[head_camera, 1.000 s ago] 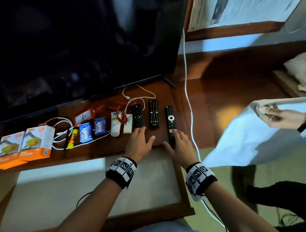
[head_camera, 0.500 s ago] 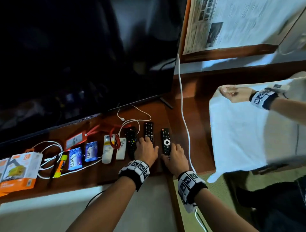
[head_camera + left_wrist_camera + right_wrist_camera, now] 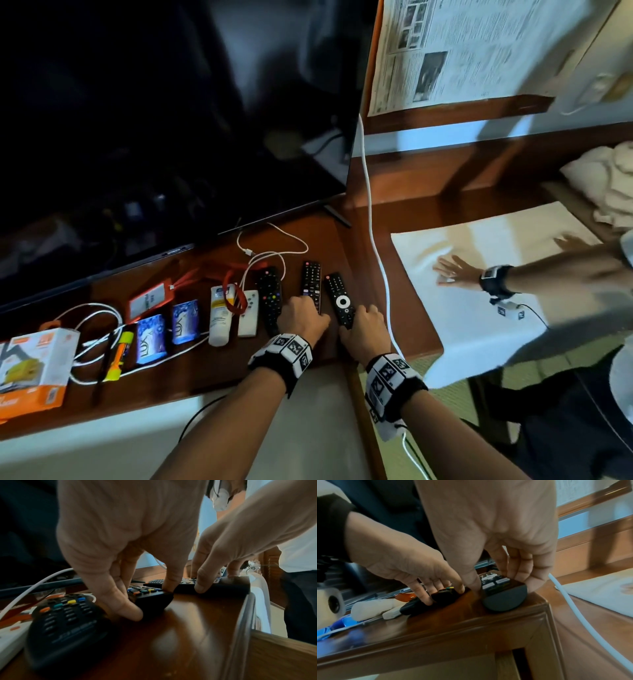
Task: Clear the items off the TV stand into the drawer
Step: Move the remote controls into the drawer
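Observation:
Three black remotes lie side by side on the wooden TV stand (image 3: 342,346). My left hand (image 3: 301,318) grips the near end of the middle remote (image 3: 311,277), thumb and fingers pinching its sides (image 3: 150,595). Just to its right, my right hand (image 3: 364,325) grips the near end of the remote with the white ring (image 3: 339,294); thumb and fingers clamp its edges (image 3: 505,599). The left remote (image 3: 269,294) lies untouched. The open drawer (image 3: 329,421) sits below the stand's front edge, between my forearms.
Left of the remotes lie a small white remote (image 3: 249,311), a cream tube (image 3: 221,313), two blue soap boxes (image 3: 166,329), an orange badge holder (image 3: 150,299), white cables (image 3: 92,318), a yellow marker (image 3: 120,356) and orange boxes (image 3: 34,370). Another person's hand (image 3: 455,274) presses a white cloth (image 3: 479,325) at right.
My hands slid forward from the stand's edge onto the two remotes and curled round them. The other person lowered the white cloth and spread it flat.

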